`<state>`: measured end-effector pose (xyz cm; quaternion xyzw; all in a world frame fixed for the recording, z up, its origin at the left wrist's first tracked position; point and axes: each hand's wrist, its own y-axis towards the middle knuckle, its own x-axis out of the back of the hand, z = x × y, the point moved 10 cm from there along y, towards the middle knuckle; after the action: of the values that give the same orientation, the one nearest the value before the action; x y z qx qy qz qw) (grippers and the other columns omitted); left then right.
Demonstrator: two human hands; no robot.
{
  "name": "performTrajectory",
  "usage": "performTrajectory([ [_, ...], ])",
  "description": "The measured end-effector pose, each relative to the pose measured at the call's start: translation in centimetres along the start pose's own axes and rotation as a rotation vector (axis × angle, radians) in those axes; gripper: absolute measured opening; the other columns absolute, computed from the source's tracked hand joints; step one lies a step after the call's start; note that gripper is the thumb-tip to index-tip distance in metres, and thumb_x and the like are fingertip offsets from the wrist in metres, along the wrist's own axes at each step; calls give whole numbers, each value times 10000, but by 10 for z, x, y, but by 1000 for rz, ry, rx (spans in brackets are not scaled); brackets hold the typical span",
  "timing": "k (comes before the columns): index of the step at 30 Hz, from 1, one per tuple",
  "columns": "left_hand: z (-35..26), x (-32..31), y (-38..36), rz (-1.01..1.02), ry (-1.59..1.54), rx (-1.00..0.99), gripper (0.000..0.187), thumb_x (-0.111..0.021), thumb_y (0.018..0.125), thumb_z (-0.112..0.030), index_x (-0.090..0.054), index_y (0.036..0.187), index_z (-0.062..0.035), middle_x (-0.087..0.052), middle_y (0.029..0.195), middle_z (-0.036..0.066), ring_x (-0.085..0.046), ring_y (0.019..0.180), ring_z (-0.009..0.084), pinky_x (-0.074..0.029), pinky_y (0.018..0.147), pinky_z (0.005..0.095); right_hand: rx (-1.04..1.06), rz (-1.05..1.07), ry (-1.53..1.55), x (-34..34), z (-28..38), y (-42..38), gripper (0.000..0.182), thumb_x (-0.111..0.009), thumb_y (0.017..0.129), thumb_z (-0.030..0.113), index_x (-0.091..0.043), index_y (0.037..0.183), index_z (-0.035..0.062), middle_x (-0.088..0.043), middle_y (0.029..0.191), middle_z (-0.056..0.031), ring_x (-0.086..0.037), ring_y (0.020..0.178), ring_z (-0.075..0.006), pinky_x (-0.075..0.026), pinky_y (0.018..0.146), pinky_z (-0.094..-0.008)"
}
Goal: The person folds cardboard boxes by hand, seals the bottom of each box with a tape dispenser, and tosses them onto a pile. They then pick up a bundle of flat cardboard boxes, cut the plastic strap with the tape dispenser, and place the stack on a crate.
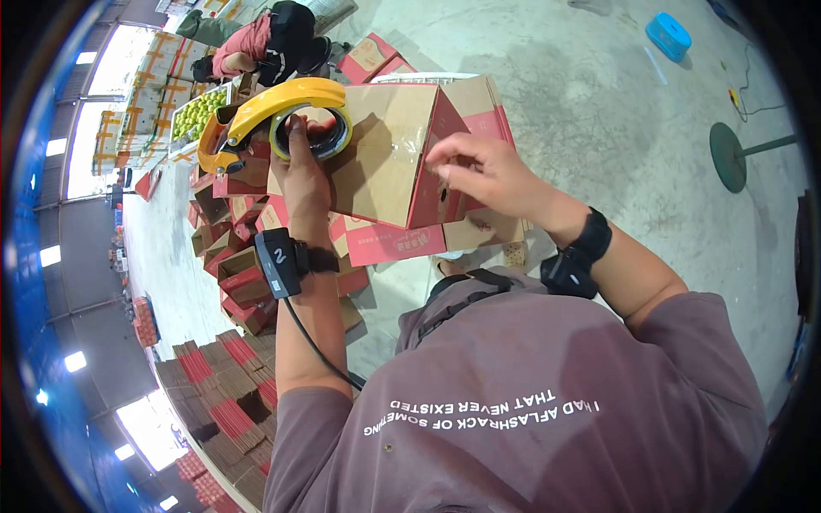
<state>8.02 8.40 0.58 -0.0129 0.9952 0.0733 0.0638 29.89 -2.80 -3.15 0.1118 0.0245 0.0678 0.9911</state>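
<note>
My left hand (305,175) is closed on a yellow tape dispenser (286,98), its thumb against the roll of tape (335,137) and some fingers showing through the roll's core. The dispenser is over the left part of a brown and red cardboard box (376,158). A shiny strip of clear tape lies on the box's upper face near its right edge. My right hand (487,175) is beside that edge, over the red side, with its fingers bent and a gap between thumb and index finger. Nothing shows between them.
More red and brown boxes (398,244) lie under and left of this box. Flattened cardboard (218,402) is stacked lower left. A person (265,43) bends near a crate of green fruit (198,115). A blue stool (669,37) and a green round stand (728,157) are at right.
</note>
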Motion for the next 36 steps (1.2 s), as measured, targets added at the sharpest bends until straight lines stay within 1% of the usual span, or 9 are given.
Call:
performTrajectory([
  [7, 2, -3, 0, 37, -49, -6, 297, -625, 913, -247, -561, 1104, -28, -628, 962, 61, -613, 828, 154, -509, 790, 319, -299, 135, -589, 10, -117, -26, 224, -538, 840, 163, -585, 991, 5, -626, 946, -203, -610, 885, -373, -483, 761, -416],
  [14, -7, -14, 2, 30, 13, -91, 180, -555, 950, -196, -556, 1015, -28, -635, 818, 57, -650, 759, 147, -531, 707, 275, -126, -155, -19, 48, -4, -6, 277, -576, 881, 103, -552, 1138, 3, -609, 975, -71, -586, 810, -145, -494, 710, -302],
  [19, -12, -31, -12, 155, 28, 57, 277, -594, 922, -200, -500, 1121, -32, -650, 879, 75, -658, 749, 159, -563, 569, 299, 35, -68, -105, 25, 70, 23, 508, -617, 859, 116, -429, 1322, 19, -525, 1209, -104, -542, 1057, -181, -462, 871, -320],
  [20, 1, -34, -28, 147, -8, 327, 285, -616, 903, -189, -512, 1122, -40, -652, 878, 76, -652, 756, 144, -557, 606, 286, 113, -49, -191, 15, 85, 29, 598, -632, 849, 118, -372, 1378, 23, -493, 1264, -112, -504, 1147, -186, -437, 932, -327],
  [22, -19, -49, -41, 263, 84, 210, 358, -647, 883, -166, -505, 1159, 13, -649, 956, 82, -644, 871, 166, -540, 729, 274, 97, -10, -140, -5, 99, 43, 689, -659, 831, 134, -317, 1421, 30, -470, 1295, -120, -428, 1245, -189, -375, 1006, -329],
  [26, -53, -74, -44, 585, 348, -36, 544, -677, 857, -150, -418, 1307, 12, -643, 1019, 78, -621, 890, 137, -513, 784, 275, 25, 84, -218, -33, 96, 64, 641, -660, 811, 126, -367, 1362, -21, -517, 1237, -122, -501, 1141, -165, -405, 946, -261],
  [28, -54, -74, -58, 893, 391, 275, 645, -671, 859, -131, -334, 1392, 0, -605, 1120, 96, -583, 998, 145, -476, 874, 282, -201, 15, 201, -28, 76, 59, 493, -646, 796, 100, -466, 1235, -38, -594, 1019, -84, -564, 948, -142, -449, 837, -248],
  [30, -73, -55, -58, 1120, 29, 165, 681, -602, 905, -122, -229, 1468, -34, -438, 1351, 104, -450, 1211, 178, -380, 1002, 303, -301, 19, 669, -35, 52, 47, 232, -592, 829, 171, -550, 975, -5, -528, 722, -40, -522, 673, -137, -470, 682, -270],
  [36, 2, 98, 71, 435, 376, 1, 592, -605, 914, -316, -416, 1353, 33, -521, 1287, 125, -507, 1135, 165, -404, 964, 290, -249, -516, 730, -15, 25, -5, 293, -560, 858, 127, -541, 1122, 1, -595, 876, -80, -567, 741, -138, -492, 747, -300],
])
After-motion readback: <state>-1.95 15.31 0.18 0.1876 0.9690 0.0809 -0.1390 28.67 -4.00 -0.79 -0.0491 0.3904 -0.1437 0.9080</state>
